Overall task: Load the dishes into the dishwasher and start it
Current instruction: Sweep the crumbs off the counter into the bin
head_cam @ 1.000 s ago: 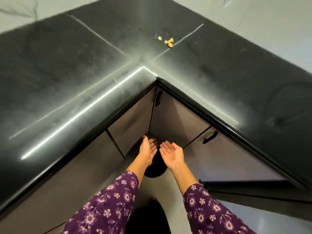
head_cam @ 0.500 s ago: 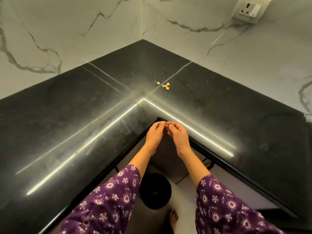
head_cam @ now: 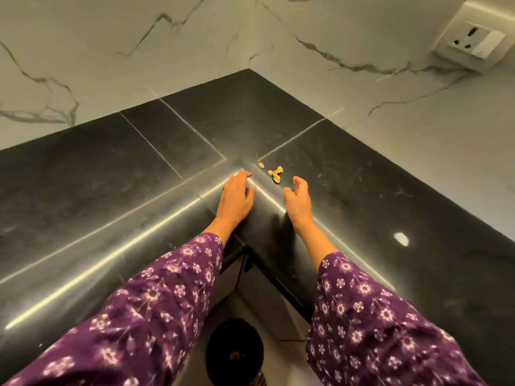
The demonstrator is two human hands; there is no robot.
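Left hand point(head_cam: 236, 196) lies palm down on the black tabletop point(head_cam: 111, 176), fingers relaxed. The right hand point(head_cam: 297, 196) is held on edge, fingers loosely curled and empty. Just beyond them sit yellow food scraps point(head_cam: 275, 173). No dishes or dishwasher are in view (loading looks not yet begun). To clear the scraps well, cup one hand at the tabletop edge and sweep gently with the other, keeping the bits together above the dark bin point(head_cam: 235, 352) on the floor.
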